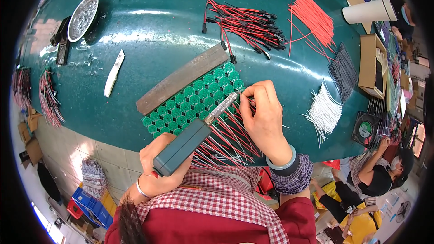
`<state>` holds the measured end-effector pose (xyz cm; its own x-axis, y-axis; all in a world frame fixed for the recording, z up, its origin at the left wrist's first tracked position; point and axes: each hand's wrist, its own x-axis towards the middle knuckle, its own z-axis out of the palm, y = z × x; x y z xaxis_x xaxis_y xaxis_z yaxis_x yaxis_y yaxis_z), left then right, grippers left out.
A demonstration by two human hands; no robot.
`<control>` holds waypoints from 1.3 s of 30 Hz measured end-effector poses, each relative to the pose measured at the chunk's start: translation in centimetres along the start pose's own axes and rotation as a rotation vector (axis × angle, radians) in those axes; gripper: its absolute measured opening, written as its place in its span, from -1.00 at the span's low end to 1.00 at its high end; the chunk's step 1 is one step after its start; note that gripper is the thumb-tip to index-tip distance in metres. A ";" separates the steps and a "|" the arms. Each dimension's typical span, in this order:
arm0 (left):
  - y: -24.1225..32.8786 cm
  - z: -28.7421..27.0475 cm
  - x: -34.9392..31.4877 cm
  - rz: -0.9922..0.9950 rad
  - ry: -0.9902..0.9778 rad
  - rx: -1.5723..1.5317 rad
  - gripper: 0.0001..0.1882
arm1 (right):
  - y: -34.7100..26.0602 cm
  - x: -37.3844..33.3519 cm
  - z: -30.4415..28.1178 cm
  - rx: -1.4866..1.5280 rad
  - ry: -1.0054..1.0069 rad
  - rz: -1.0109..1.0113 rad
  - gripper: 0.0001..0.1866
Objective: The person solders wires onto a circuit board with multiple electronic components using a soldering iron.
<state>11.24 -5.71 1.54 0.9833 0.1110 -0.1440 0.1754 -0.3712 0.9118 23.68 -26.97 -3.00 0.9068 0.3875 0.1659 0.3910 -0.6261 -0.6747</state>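
Observation:
My left hand (156,165) is wrapped around a dark green soldering gun (183,147). Its bare metal tip (221,107) reaches up and right to the edge of a panel of round green circuit boards (194,97). Beside that tip, my right hand (266,119) pinches a thin wire, mostly hidden by the fingers, at the panel's right end. Red and white wires (224,142) fan out from the panel's near side toward me, some passing under the soldering gun. Along the panel's far side lies a flat brown-grey metal bar (181,79).
Farther back lie red-and-black connector leads (246,22). To the right are bundles of red (312,16), grey (343,72) and white wires (324,113), plus a cardboard box (370,65). A metal dish (82,18) and a whitish stick (114,73) lie left. Co-workers sit at right.

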 end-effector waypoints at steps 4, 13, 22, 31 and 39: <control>0.2 -0.1 -0.1 0.021 0.039 -0.003 -0.74 | -0.1 0.0 0.0 0.006 -0.008 0.009 -0.78; -0.2 -0.2 -1.0 -0.006 0.134 -0.039 -0.74 | -0.3 0.3 -0.2 0.007 -0.010 0.003 -0.78; -1.0 -0.7 -1.2 0.002 0.193 -0.028 -0.69 | -1.2 3.8 -3.3 -0.227 -0.129 -0.104 -0.81; -1.1 -0.9 -1.2 -0.026 0.246 -0.047 -0.70 | 1.2 8.0 -0.5 -0.247 -0.118 -0.015 -0.82; -1.3 -1.3 -0.8 -0.019 0.231 -0.008 -0.69 | 1.4 4.5 -5.8 -0.353 -0.190 0.124 -0.80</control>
<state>10.13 -4.09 1.03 0.9426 0.3266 -0.0700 0.1924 -0.3596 0.9131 29.24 -29.99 0.98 0.9183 0.3915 -0.0591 0.3402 -0.8565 -0.3881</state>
